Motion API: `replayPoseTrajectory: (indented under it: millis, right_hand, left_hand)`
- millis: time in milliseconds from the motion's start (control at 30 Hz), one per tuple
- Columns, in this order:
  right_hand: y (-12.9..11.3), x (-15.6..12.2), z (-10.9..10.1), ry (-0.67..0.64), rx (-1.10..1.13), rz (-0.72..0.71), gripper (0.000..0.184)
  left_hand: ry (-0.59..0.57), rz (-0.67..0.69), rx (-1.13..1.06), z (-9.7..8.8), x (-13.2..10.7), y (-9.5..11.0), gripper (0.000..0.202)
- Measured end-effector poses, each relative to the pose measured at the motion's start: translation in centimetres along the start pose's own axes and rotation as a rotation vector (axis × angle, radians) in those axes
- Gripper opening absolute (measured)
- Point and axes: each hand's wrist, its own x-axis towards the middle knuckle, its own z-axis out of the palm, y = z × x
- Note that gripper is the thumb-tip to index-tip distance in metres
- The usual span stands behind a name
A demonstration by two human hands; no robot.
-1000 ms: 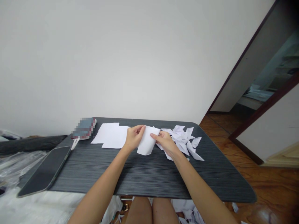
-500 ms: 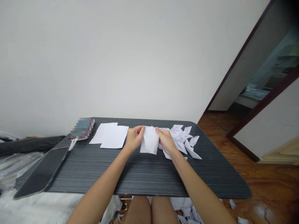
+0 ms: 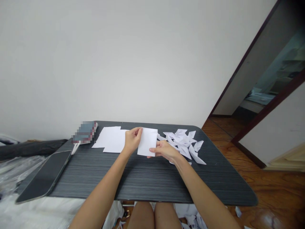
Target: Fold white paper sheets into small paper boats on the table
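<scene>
Between my two hands is a folded sheet of white paper (image 3: 147,142), held up over the dark table. My left hand (image 3: 132,139) pinches its upper left corner between thumb and fingers. At the lower right edge, my right hand (image 3: 165,150) grips it with the thumb in front and the fingers behind. To the left lie flat white paper sheets (image 3: 113,140), overlapping and partly behind my left hand. Past my right hand is a loose pile of folded white paper pieces (image 3: 183,140).
The dark, wood-grained table (image 3: 152,183) stands against a white wall. On its left are a tablet-like device (image 3: 46,175) and a pixelated item (image 3: 85,132) with a white strap. More paper pieces (image 3: 194,219) lie below the table, beside my legs.
My right hand has slid from the paper's top right corner down to its lower right edge. The paper has shifted slightly left and now lies flatter, its fold closed.
</scene>
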Motion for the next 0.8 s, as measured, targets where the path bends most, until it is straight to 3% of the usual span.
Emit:
replayPoseTrajectory:
  millis: [100,200,267,367,433,533,567,667,733,800]
  right_hand:
    - [0.0,-0.1,-0.1,-0.046,-0.037,0.015,0.02]
    - [-0.1,0.1,-0.3,-0.005,-0.071,-0.024,0.021]
    - [-0.1,0.4,-0.7,0.123,-0.098,-0.134,0.024]
    - [0.0,1.0,-1.5,0.414,-0.25,-0.352,0.027]
    - [0.0,1.1,-2.1,0.545,-0.437,-0.426,0.026]
    - [-0.1,0.9,-2.2,0.602,-0.691,-0.444,0.026]
    - [-0.2,0.7,-2.1,0.584,-0.759,-0.446,0.027]
    - [-0.4,0.2,-1.4,0.479,-0.918,-0.48,0.027]
    - [-0.5,-0.1,-0.9,0.399,-0.957,-0.513,0.026]
    - [-0.6,-0.3,-0.6,0.323,-0.948,-0.528,0.025]
  left_hand:
    - [0.04,-0.048,-0.051,-0.5,0.3,0.0,0.028]
    - [0.104,-0.085,-0.108,-0.6,0.6,-0.1,0.026]
    - [0.12,-0.128,-0.17,-0.5,0.7,-0.4,0.026]
    - [0.018,-0.187,-0.224,-0.4,0.9,-0.8,0.027]
    - [0.051,-0.112,-0.106,-0.5,0.8,-0.6,0.026]
    - [0.219,0.266,0.228,-0.7,0.2,0.6,0.027]
    - [0.16,0.42,0.317,-0.6,-0.1,1.1,0.03]
    - [-0.267,0.77,0.48,0.0,-1.3,2.5,0.033]
    - [-0.375,0.802,0.534,0.5,-1.7,2.8,0.028]
    - [-0.407,0.768,0.583,0.7,-1.8,2.7,0.023]
